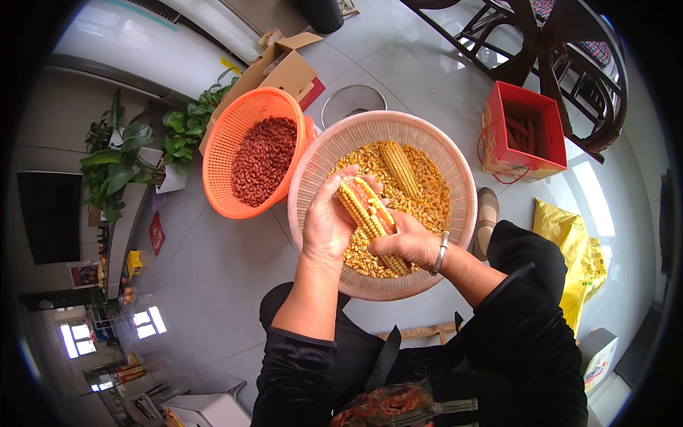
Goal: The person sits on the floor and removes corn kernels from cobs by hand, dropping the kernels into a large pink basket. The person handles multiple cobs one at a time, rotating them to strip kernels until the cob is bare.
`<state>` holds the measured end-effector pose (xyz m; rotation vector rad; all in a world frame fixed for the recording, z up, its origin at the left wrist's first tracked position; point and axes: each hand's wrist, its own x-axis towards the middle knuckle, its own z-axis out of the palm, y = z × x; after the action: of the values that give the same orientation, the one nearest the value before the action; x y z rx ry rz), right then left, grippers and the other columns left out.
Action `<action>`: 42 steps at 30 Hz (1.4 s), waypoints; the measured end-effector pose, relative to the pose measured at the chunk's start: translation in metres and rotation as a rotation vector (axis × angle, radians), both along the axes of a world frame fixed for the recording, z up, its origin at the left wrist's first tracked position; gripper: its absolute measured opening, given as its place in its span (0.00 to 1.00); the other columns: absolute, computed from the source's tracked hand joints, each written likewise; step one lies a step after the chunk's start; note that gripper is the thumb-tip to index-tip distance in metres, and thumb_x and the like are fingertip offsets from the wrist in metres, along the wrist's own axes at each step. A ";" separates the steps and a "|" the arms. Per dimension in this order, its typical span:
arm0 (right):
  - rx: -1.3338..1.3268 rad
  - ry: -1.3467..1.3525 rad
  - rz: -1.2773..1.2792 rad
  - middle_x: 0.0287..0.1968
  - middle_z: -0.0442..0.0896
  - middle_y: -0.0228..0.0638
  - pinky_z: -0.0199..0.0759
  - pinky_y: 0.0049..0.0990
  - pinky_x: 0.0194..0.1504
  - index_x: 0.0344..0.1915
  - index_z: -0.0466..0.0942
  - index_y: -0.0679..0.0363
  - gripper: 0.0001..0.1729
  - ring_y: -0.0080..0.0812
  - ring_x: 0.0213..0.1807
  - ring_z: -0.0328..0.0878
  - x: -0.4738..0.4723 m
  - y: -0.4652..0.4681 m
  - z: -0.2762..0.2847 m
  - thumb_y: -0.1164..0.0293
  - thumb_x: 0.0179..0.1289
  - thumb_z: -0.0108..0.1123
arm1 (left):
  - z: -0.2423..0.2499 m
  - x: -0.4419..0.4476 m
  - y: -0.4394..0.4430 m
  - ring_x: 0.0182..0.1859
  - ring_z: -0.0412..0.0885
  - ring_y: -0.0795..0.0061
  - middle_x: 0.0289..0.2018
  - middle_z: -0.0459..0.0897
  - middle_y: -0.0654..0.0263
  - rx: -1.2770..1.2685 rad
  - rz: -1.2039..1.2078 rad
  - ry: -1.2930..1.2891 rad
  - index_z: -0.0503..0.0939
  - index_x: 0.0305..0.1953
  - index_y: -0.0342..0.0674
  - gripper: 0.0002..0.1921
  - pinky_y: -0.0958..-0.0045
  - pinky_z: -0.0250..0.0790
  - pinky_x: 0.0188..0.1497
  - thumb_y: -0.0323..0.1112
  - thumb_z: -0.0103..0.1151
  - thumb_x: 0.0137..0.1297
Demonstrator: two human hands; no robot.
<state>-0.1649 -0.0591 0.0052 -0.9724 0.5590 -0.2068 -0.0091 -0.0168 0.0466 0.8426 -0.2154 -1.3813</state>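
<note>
Both my hands hold one partly shelled corn cob [368, 213] above a pink plastic basket [460, 213]. My left hand [332, 216] is curled round its upper end, and my right hand [410, 241], with a silver bracelet at the wrist, grips its lower part. A strip along the cob is bare of kernels, with a few loose ones lying on it. Loose yellow corn kernels [363, 261] fill the bottom of the basket. A second cob [399, 168], covered in kernels, lies on them towards the far side.
An orange basket [213, 160] of dark red beans or peanuts [264, 160] stands left of the pink one. Behind it are a cardboard box [291, 69] and potted plants [133, 139]. At the right are a red box [525, 165], a yellow bag [563, 240] and a dark wooden chair [597, 96].
</note>
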 end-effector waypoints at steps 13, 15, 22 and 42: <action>-0.039 -0.029 -0.021 0.44 0.82 0.33 0.75 0.27 0.46 0.57 0.73 0.63 0.30 0.24 0.43 0.78 0.002 0.006 -0.002 0.70 0.53 0.67 | -0.017 -0.013 0.000 0.33 0.82 0.71 0.31 0.79 0.63 0.040 0.095 -0.237 0.71 0.44 0.42 0.09 0.70 0.79 0.38 0.30 0.60 0.67; -0.081 -0.117 -0.158 0.47 0.82 0.32 0.75 0.28 0.46 0.58 0.73 0.63 0.30 0.25 0.44 0.79 0.006 0.013 -0.004 0.68 0.56 0.69 | -0.021 -0.014 -0.003 0.32 0.82 0.71 0.31 0.79 0.63 0.063 0.141 -0.275 0.71 0.44 0.42 0.09 0.70 0.79 0.37 0.31 0.60 0.68; -0.573 0.211 -0.213 0.38 0.83 0.49 0.73 0.32 0.46 0.55 0.73 0.70 0.27 0.34 0.42 0.81 0.006 0.010 0.001 0.55 0.74 0.51 | -0.027 -0.021 -0.007 0.29 0.81 0.71 0.30 0.79 0.62 0.105 0.285 -0.354 0.69 0.45 0.41 0.10 0.72 0.77 0.35 0.33 0.59 0.70; -0.042 0.037 -0.125 0.43 0.81 0.37 0.75 0.25 0.41 0.54 0.76 0.65 0.36 0.21 0.40 0.77 0.003 -0.008 0.000 0.42 0.73 0.45 | -0.022 0.005 -0.009 0.30 0.81 0.68 0.32 0.78 0.59 0.175 0.354 -0.407 0.71 0.48 0.31 0.13 0.67 0.79 0.33 0.35 0.54 0.71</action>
<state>-0.1615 -0.0672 0.0052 -0.9841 0.6524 -0.3134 -0.0036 -0.0259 0.0249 1.2423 -0.2454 -0.8972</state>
